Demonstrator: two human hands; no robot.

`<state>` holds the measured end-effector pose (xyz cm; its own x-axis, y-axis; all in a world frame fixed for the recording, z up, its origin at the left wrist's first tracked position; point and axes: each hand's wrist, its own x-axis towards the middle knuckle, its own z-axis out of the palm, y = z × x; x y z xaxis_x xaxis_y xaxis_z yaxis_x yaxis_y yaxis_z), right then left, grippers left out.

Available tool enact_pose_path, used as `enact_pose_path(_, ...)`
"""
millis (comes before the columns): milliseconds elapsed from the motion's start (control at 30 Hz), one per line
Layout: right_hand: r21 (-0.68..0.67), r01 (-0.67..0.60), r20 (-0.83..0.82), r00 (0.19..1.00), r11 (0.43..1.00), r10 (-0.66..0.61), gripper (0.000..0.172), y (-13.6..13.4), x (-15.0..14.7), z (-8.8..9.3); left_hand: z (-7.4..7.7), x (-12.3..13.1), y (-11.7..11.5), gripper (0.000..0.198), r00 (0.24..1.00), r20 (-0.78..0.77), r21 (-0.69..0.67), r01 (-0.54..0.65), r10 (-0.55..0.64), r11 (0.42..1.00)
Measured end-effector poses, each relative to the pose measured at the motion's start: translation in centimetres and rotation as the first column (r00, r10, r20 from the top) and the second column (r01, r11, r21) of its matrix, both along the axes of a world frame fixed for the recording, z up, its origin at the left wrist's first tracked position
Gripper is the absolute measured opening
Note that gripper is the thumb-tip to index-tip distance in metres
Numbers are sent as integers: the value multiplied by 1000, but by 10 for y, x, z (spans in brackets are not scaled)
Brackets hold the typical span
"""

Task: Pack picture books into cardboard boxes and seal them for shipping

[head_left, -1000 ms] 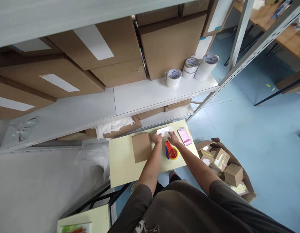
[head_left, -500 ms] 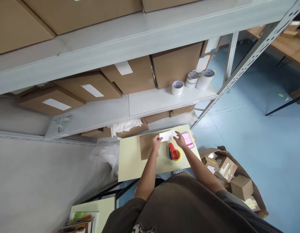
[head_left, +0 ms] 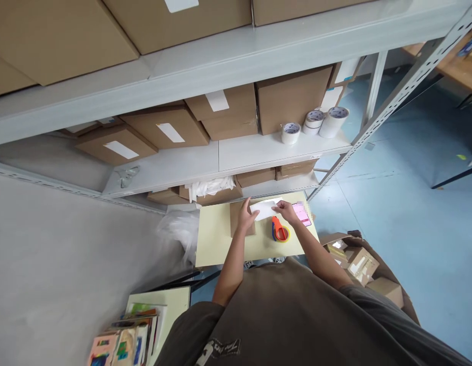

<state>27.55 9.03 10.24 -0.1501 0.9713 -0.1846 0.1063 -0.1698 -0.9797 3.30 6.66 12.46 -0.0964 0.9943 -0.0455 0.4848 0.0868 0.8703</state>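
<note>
Above the small cream table, a white paper slip (head_left: 264, 209) is stretched between my two hands. At its left edge is my left hand (head_left: 245, 217), thumb on the slip and fingers pointing up behind the edge. My right hand (head_left: 285, 209) pinches the right end. Beneath my left hand lies a flat brown cardboard piece (head_left: 236, 223). An orange tape dispenser (head_left: 281, 230) with a yellow-rimmed roll rests just below the slip. Right of my right hand is a phone (head_left: 302, 213) with a pink screen. Fine print on the slip cannot be made out.
Behind the table (head_left: 213, 249) rises a grey metal shelf (head_left: 259, 155) with cartons and several white tape rolls (head_left: 290, 133). A large open carton (head_left: 406, 305) of small boxes stands on the floor at right. Books (head_left: 125, 338) lie on another table at lower left.
The view has shifted, so the scene sits further right. My left fingers have straightened upward along the slip's edge, and the slip looks tilted and bent more. My right hand still pinches its end.
</note>
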Motion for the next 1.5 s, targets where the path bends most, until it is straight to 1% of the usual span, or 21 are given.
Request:
enact_pose_path(33, 4, 9, 6, 1000, 1000, -9, 58, -1, 2, 1, 7, 1, 4, 68, 995, -66, 33, 73, -71, 997)
enact_pose_path(100, 30, 32, 14, 999, 999, -32, 58, -4, 7, 3, 18, 4, 15, 57, 963, -151, 11, 229, -225, 973)
enact_pose_path(167, 65, 64, 34, 997, 996, -66, 57, -6, 12, 5, 27, 10, 26, 44, 930, -195, -61, 306, -312, 950)
enact_pose_path(200, 79, 85, 52, 995, 993, -89, 56, -8, 15, 6, 30, 13, 30, 36, 922, -210, -89, 313, -325, 946)
enact_pose_path(267, 95, 139, 99, 984, 986, -148, 52, -11, 21, 7, 33, 18, 37, 25, 924, -219, -104, 296, -313, 949)
enact_pose_path(300, 97, 166, 119, 977, 981, -177, 50, -12, 23, 8, 34, 21, 39, 23, 932, -209, -95, 282, -296, 955)
enact_pose_path(400, 99, 210, 152, 963, 973, -224, 43, -18, 30, 8, 33, 26, 41, 35, 954, -135, -64, 261, -268, 963)
enact_pose_path(433, 97, 213, 157, 961, 972, -227, 45, -20, 33, 7, 33, 28, 40, 41, 954, -115, -55, 271, -275, 961)
enact_pose_path(500, 88, 218, 163, 960, 972, -230, 58, -24, 37, 6, 33, 29, 39, 52, 949, -103, -30, 298, -299, 954)
enact_pose_path(567, 67, 222, 164, 959, 973, -230, 70, -27, 41, 2, 33, 29, 37, 55, 937, -145, -25, 318, -318, 948)
enact_pose_path(600, 52, 218, 164, 961, 975, -223, 71, -29, 43, 0, 33, 30, 37, 53, 927, -181, -44, 326, -329, 944)
enact_pose_path(667, 18, 192, 164, 967, 981, -193, 69, -31, 45, -6, 33, 30, 36, 43, 899, -252, -100, 345, -359, 933)
enact_pose_path(733, 0, 173, 178, 969, 985, -170, 68, -33, 44, -13, 33, 31, 35, 38, 869, -293, -113, 381, -398, 917)
enact_pose_path(867, 39, 228, 266, 936, 973, -230, 67, -33, 39, -24, 32, 32, 32, 40, 850, -281, -25, 457, -445, 889)
enact_pose_path(900, 49, 226, 279, 932, 973, -230, 63, -33, 37, -25, 32, 32, 31, 41, 851, -266, -9, 467, -453, 884)
enact_pose_path(967, 64, 177, 292, 938, 982, -188, 51, -32, 33, -26, 32, 31, 29, 45, 853, -234, 7, 482, -467, 876)
enact_pose_path(1033, 82, 119, 307, 942, 990, -139, 41, -31, 28, -26, 32, 31, 28, 51, 851, -212, 5, 492, -480, 871)
enact_pose_path(1100, 97, 104, 312, 941, 990, -130, 36, -31, 22, -23, 31, 33, 26, 56, 853, -203, 3, 491, -481, 871)
enact_pose_path(1267, 122, 142, 284, 943, 982, -171, 32, -31, 11, -15, 29, 44, 24, 59, 877, -204, -45, 435, -435, 899)
enact_pose_path(1400, 117, 153, 276, 944, 981, -180, 30, -31, 7, -6, 30, 56, 24, 53, 887, -217, -57, 405, -407, 913)
enact_pose_path(1500, 108, 181, 256, 945, 978, -203, 30, -31, 6, -1, 32, 64, 24, 51, 914, -218, -75, 335, -343, 939)
